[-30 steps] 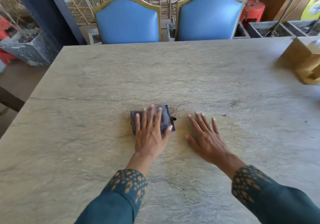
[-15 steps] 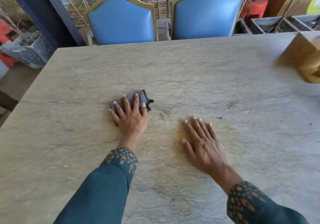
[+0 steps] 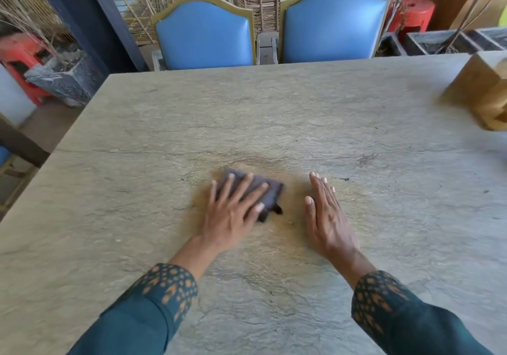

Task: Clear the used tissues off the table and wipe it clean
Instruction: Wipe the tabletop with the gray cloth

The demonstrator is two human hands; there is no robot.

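A folded dark grey cloth (image 3: pixel 270 194) lies flat on the stone table (image 3: pixel 274 113) near its middle. My left hand (image 3: pixel 233 212) presses down on the cloth with fingers spread, covering its left half. My right hand (image 3: pixel 326 217) rests flat on the bare table just to the right of the cloth, fingers together, holding nothing. The stone around the cloth looks darker and damp. No tissues are in sight.
A wooden box (image 3: pixel 482 91) stands at the table's right edge. Two blue chairs, one (image 3: pixel 205 36) on the left and another (image 3: pixel 332 25) on the right, are pushed against the far edge. Stone planters and red stools stand beyond the table.
My left hand has slid the cloth back to the right and nearer to me, after a swing out to the left. My right hand has stayed flat in about the same spot.
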